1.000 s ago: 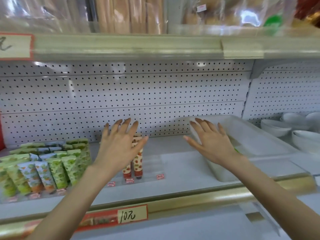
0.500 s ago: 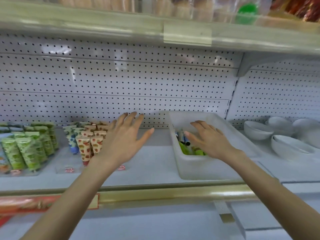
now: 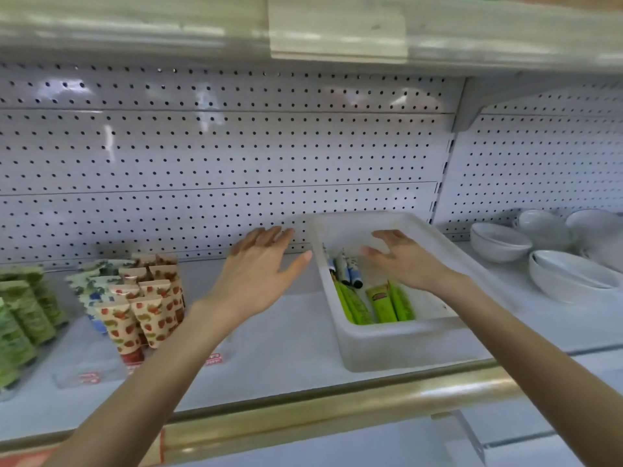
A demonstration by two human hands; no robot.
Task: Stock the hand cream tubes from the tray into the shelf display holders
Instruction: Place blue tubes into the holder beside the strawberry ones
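Note:
A white plastic tray (image 3: pixel 397 345) stands on the shelf at centre right. Inside it lie several green hand cream tubes (image 3: pixel 382 303) and a few blue-and-white tubes (image 3: pixel 349 269). My right hand (image 3: pixel 403 259) hovers over the tray with fingers spread, holding nothing. My left hand (image 3: pixel 259 269) hangs open just left of the tray, above the bare shelf. Strawberry-print tubes (image 3: pixel 141 313) stand upright in a clear display holder (image 3: pixel 87 377) at the left.
Green tubes (image 3: pixel 23 315) and blue-flowered tubes (image 3: pixel 92 291) fill holders at the far left. White bowls (image 3: pixel 539 254) are stacked on the shelf to the right. A gold rail (image 3: pixel 337 409) edges the shelf front. Pegboard backs the shelf.
The view has swung to the right, so the tray now sits nearer the centre. My right hand has moved over the tray's tubes; my left hand stays open beside the tray.

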